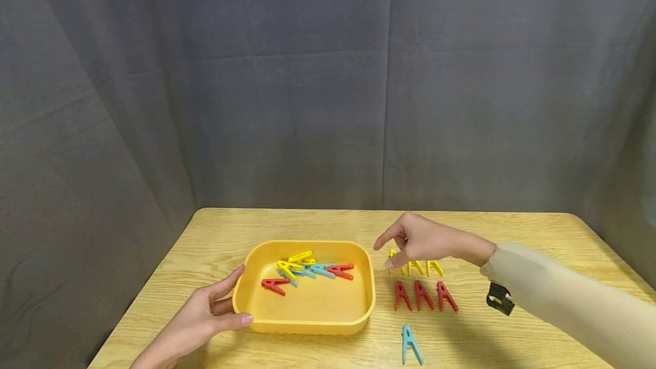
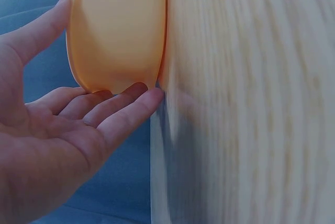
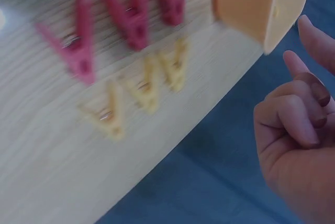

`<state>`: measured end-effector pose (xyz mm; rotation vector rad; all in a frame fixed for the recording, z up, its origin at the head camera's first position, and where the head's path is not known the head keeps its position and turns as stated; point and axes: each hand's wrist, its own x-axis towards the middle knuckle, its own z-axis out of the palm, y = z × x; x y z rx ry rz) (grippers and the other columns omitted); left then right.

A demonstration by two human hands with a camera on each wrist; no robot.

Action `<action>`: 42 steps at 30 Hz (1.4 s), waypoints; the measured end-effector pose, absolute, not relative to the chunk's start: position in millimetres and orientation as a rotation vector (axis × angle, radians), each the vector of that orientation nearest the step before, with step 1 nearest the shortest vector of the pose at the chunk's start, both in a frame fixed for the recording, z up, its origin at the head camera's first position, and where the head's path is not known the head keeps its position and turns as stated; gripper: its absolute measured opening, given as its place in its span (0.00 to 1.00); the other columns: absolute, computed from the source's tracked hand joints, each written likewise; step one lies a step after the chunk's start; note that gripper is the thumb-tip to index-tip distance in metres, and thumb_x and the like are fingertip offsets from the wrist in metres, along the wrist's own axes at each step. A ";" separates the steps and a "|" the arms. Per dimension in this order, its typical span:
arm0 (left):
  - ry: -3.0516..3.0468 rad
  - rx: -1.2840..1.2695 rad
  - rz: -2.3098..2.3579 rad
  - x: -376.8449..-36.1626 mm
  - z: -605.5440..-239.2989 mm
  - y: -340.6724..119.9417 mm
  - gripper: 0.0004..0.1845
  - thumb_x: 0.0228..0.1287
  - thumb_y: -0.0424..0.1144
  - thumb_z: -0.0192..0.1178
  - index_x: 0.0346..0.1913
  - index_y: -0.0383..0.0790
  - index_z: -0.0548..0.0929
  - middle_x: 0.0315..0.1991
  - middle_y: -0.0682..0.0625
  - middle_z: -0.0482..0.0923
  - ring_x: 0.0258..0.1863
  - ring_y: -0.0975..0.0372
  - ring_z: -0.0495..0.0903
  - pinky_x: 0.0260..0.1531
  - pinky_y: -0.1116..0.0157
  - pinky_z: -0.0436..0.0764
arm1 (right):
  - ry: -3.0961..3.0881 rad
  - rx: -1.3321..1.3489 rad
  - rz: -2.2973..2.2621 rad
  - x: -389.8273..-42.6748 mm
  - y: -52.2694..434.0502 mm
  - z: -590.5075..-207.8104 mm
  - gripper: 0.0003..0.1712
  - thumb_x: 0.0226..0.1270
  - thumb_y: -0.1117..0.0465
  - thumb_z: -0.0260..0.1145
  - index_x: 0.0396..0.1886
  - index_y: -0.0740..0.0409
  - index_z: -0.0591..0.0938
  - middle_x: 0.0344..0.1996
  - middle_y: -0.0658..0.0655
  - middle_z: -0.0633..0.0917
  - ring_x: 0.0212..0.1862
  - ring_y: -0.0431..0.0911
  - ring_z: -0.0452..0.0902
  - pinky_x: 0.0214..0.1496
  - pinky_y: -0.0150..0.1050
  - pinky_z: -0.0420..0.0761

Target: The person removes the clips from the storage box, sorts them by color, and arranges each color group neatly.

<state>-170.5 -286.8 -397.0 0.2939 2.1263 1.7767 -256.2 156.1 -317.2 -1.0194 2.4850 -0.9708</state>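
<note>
A yellow plastic tub (image 1: 307, 326) stands on the table with several red, yellow and blue clothespins (image 1: 324, 270) lying in it. My left hand (image 1: 197, 315) rests against its left end, thumb at the near corner. In the left wrist view the loosely extended fingers (image 2: 125, 122) touch the tub's wall (image 2: 118, 35). My right hand (image 1: 422, 238) hovers just right of the tub, thumb and index finger apart, the others bent, nothing held. Under it lie three yellow clothespins (image 1: 434, 267). Nearer sit three red clothespins (image 1: 424, 296), then one blue clothespin (image 1: 410, 345).
The wooden table (image 1: 517, 229) has rounded far corners. Grey curtains (image 1: 287, 101) hang behind it and at both sides. A black strap device (image 1: 500, 299) sits by the right sleeve (image 1: 553, 295).
</note>
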 end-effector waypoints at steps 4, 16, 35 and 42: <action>2.137 0.283 1.775 -170.8 -397.7 -285.9 0.54 0.67 0.35 0.74 0.85 0.33 0.48 0.81 0.29 0.50 0.67 0.44 0.77 0.54 0.58 0.85 | 2.471 -1.072 -0.898 -257.8 130.3 -313.4 0.18 0.61 0.65 0.80 0.51 0.64 0.91 0.11 0.42 0.62 0.18 0.35 0.52 0.23 0.30 0.60; 2.099 0.333 1.812 -170.9 -399.7 -281.7 0.53 0.68 0.33 0.72 0.84 0.31 0.47 0.81 0.28 0.49 0.68 0.42 0.76 0.54 0.58 0.85 | 2.396 -1.190 -0.778 -264.7 69.9 -315.3 0.16 0.61 0.66 0.81 0.49 0.64 0.92 0.08 0.41 0.65 0.15 0.34 0.54 0.22 0.28 0.60; 2.136 0.300 1.795 -171.4 -400.7 -279.0 0.54 0.66 0.34 0.75 0.85 0.32 0.49 0.81 0.29 0.48 0.69 0.42 0.75 0.54 0.58 0.85 | 2.536 -1.034 -0.441 -274.3 38.1 -338.1 0.20 0.56 0.65 0.84 0.50 0.64 0.92 0.19 0.50 0.85 0.21 0.37 0.67 0.30 0.30 0.72; 2.115 0.317 1.816 -170.5 -401.8 -279.6 0.54 0.66 0.33 0.74 0.84 0.32 0.49 0.81 0.29 0.48 0.68 0.41 0.75 0.54 0.58 0.85 | 2.540 -0.923 -0.383 -271.1 35.1 -343.5 0.09 0.56 0.67 0.83 0.38 0.60 0.94 0.15 0.46 0.82 0.23 0.38 0.73 0.30 0.30 0.73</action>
